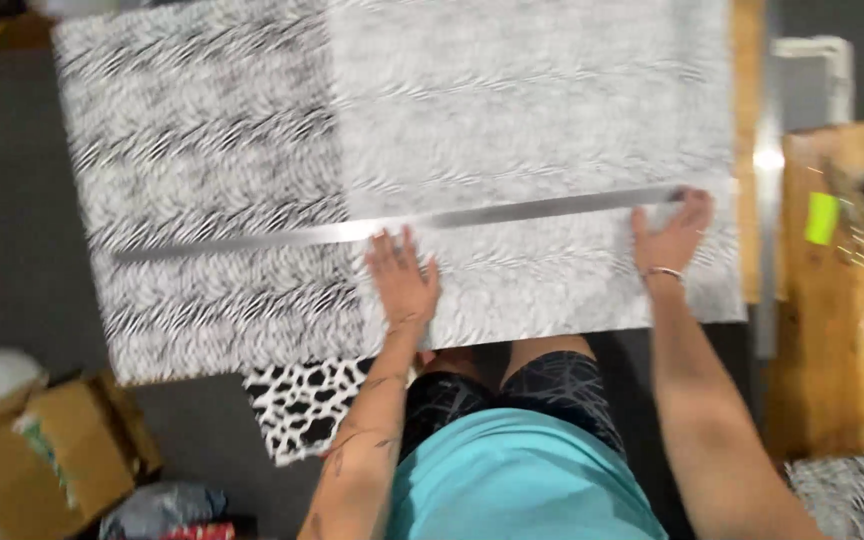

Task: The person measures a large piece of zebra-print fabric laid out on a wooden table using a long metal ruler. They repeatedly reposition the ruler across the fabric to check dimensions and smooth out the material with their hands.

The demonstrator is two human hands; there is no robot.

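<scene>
A long, thin, silvery metal straightedge (402, 228) lies across a wide sheet of black-and-white zebra-striped fabric (512, 110) spread on the bench — its right half paler than its left. The left hand (402, 280) lies flat, fingers spread and pointing away from the body, pressing the fabric just below the straightedge's middle, fingertips touching its edge; the tattooed forearm runs straight out. The right hand (674, 235) is open too, fingertips resting on the straightedge's right end — wrist banded. Below the straightedge, a black-and-white blotch-patterned cloth piece (302, 405) hangs.
</scene>
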